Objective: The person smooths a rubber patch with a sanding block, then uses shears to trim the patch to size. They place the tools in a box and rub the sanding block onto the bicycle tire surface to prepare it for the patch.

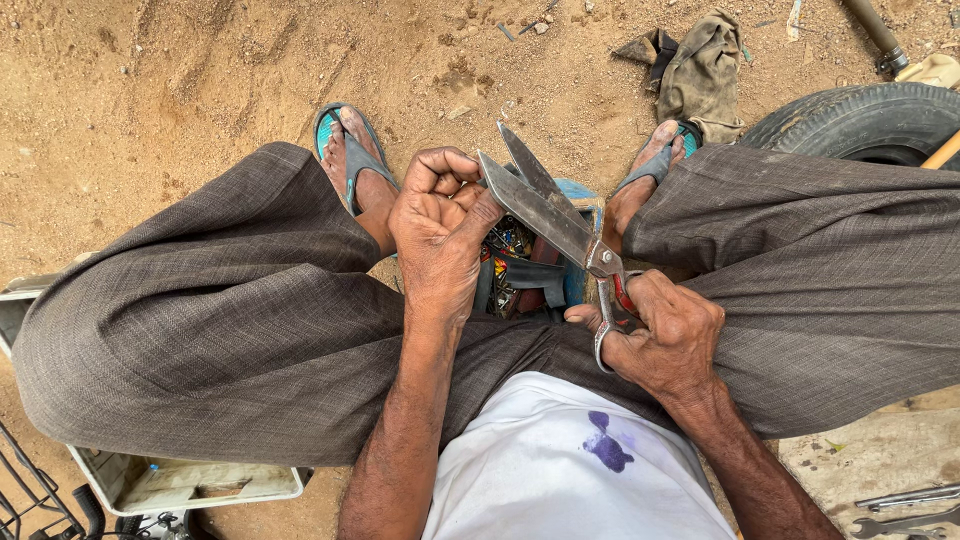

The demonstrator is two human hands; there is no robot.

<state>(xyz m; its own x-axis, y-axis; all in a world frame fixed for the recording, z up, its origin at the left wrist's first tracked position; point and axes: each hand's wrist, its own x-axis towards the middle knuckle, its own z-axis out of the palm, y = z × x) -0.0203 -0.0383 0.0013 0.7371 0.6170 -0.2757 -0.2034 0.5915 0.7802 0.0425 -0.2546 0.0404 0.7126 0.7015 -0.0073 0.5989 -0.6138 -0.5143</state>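
Sandy dirt ground lying underfoot; right hand gripping large steel scissors by red-lined handles, blades open, left hand fisted, thumb touching blade, above blue tool-filled container; black tyre nearby.

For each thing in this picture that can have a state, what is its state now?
Scissors: blades open, pointing away from the person.
Right hand: closed on the scissors' handles.
Left hand: fist, thumb against the lower blade.
Box between the feet: open, full of small parts.
Tray: open, on the ground at the left.
Tyre: lying flat.
Cloth: crumpled on the sand.
Shirt: stained purple.
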